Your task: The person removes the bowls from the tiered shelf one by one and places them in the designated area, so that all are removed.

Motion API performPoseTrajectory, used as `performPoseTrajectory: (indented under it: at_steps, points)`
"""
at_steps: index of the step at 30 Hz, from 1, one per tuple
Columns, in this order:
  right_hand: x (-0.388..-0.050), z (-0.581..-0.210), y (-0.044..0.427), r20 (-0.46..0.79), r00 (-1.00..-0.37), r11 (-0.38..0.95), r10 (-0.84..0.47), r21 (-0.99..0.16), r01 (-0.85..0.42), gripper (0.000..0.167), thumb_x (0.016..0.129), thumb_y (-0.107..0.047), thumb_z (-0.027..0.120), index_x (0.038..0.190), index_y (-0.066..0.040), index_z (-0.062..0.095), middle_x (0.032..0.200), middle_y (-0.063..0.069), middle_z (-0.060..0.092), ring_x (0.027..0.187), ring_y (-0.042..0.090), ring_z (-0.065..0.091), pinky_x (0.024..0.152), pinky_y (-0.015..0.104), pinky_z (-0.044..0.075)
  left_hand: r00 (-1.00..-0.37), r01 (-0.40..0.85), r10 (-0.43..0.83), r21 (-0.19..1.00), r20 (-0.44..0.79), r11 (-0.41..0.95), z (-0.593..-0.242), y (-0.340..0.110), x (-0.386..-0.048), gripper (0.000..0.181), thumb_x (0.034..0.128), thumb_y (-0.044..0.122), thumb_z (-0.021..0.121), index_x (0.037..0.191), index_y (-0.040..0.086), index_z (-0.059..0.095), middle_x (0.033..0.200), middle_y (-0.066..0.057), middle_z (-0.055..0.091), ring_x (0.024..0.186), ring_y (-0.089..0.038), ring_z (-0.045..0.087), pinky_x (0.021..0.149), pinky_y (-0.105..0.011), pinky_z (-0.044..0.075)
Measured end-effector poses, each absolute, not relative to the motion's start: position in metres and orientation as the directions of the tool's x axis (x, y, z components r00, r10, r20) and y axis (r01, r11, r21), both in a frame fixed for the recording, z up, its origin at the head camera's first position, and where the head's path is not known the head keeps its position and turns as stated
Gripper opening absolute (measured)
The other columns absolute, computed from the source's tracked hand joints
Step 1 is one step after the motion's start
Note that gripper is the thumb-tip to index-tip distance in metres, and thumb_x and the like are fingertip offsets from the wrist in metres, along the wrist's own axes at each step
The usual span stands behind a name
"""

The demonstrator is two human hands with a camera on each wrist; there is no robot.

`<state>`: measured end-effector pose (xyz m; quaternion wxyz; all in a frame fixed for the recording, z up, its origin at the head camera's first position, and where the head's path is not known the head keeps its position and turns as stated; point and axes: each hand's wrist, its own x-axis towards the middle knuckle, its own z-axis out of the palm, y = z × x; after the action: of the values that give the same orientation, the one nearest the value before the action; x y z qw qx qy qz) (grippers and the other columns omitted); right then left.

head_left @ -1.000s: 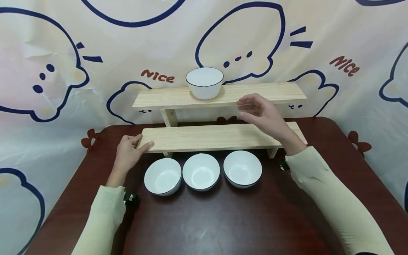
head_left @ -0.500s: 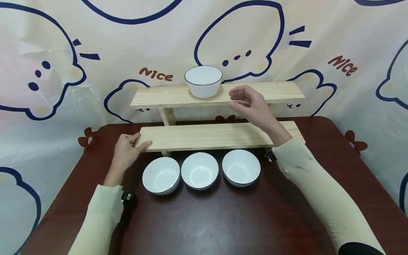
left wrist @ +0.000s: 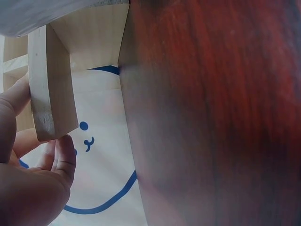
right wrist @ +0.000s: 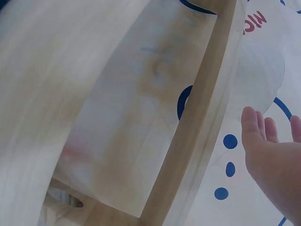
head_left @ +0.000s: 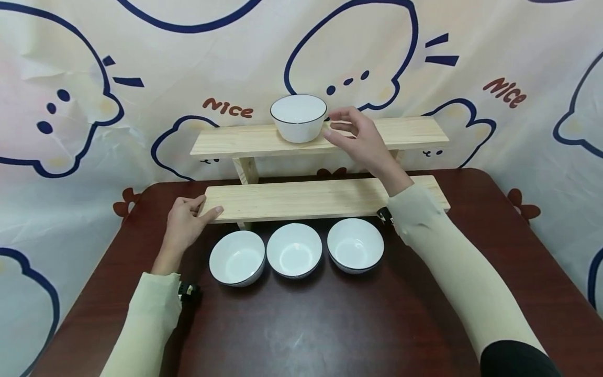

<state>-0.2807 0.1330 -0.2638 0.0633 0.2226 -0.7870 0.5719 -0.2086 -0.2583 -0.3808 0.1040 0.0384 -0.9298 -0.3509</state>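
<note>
On the upper board (head_left: 221, 141) of a two-tier wooden shelf stands a white bowl (head_left: 298, 125) with a dark rim. My right hand (head_left: 360, 139) is just right of this bowl, fingers loosely bent and thumb apart; in the right wrist view the hand (right wrist: 275, 160) holds nothing. Whether a fingertip touches the bowl (right wrist: 258, 70) I cannot tell. My left hand (head_left: 186, 228) grips the left end of the lower board (head_left: 292, 201), thumb on top. In the left wrist view its fingers (left wrist: 65, 157) bend against the board's end (left wrist: 44, 117).
Three more white bowls stand in a row in front of the shelf: a left one (head_left: 237, 259), a middle one (head_left: 294, 251) and a right one (head_left: 355, 246). Everything rests on a dark red-brown table (head_left: 292, 324). A cartoon-printed cloth (head_left: 235, 63) hangs behind.
My right hand has moved left and slightly up along the upper board, to beside the bowl there. My left hand keeps its place on the lower board. The bowls have not moved.
</note>
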Motion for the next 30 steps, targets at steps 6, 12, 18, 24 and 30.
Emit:
performPoseTrajectory:
  at_steps: [6, 12, 18, 24, 30]
  points:
    - [-0.290, -0.255, 0.125, 0.331, -0.901, 0.270, -0.281, -0.873, -0.405, 0.055, 0.097, -0.027, 0.070, 0.143, -0.006, 0.049, 0.146, 0.011, 0.049, 0.133, 0.024, 0.051, 0.105, 0.041, 0.045, -0.975, -0.015, -0.158, 0.665, 0.156, 0.746, -0.380, -0.259, -0.207, 0.070, 0.0935, 0.031, 0.076, 0.143, -0.011, 0.049, 0.119, -0.026, 0.045, 0.106, -0.035, 0.051, 0.077, -0.034, 0.045]
    - [-0.297, -0.249, 0.117, 0.322, -0.908, 0.284, -0.268, -0.874, -0.394, 0.056, 0.096, -0.029, 0.070, 0.144, -0.007, 0.049, 0.150, 0.009, 0.046, 0.134, 0.020, 0.049, 0.106, 0.042, 0.043, -0.975, -0.010, -0.154, 0.662, 0.160, 0.749, -0.380, -0.262, -0.206, 0.070, 0.0936, 0.031, 0.076, 0.142, -0.011, 0.049, 0.118, -0.027, 0.045, 0.106, -0.037, 0.051, 0.078, -0.036, 0.045]
    - [-0.303, -0.249, 0.115, 0.303, -0.917, 0.309, -0.258, -0.874, -0.376, 0.057, 0.095, -0.028, 0.072, 0.143, -0.007, 0.051, 0.152, 0.007, 0.044, 0.138, 0.023, 0.046, 0.108, 0.045, 0.041, -0.974, 0.003, -0.146, 0.662, 0.170, 0.749, -0.381, -0.261, -0.206, 0.070, 0.0930, 0.031, 0.077, 0.141, -0.012, 0.050, 0.117, -0.027, 0.046, 0.105, -0.037, 0.052, 0.076, -0.035, 0.045]
    - [-0.309, -0.250, 0.114, 0.279, -0.932, 0.330, -0.234, -0.879, -0.346, 0.055, 0.094, -0.029, 0.073, 0.140, -0.008, 0.052, 0.156, 0.004, 0.040, 0.142, 0.025, 0.042, 0.111, 0.048, 0.038, -0.975, 0.009, -0.141, 0.665, 0.172, 0.747, -0.381, -0.260, -0.207, 0.070, 0.0929, 0.031, 0.077, 0.142, -0.012, 0.049, 0.117, -0.027, 0.046, 0.104, -0.035, 0.052, 0.074, -0.032, 0.044]
    - [-0.312, -0.253, 0.112, 0.257, -0.934, 0.353, -0.247, -0.874, -0.333, 0.052, 0.093, -0.027, 0.073, 0.137, -0.007, 0.052, 0.164, 0.002, 0.031, 0.145, 0.028, 0.037, 0.113, 0.049, 0.034, -0.975, 0.006, -0.145, 0.672, 0.168, 0.741, -0.380, -0.258, -0.208, 0.070, 0.0927, 0.031, 0.077, 0.142, -0.012, 0.050, 0.117, -0.026, 0.046, 0.104, -0.035, 0.053, 0.073, -0.031, 0.044]
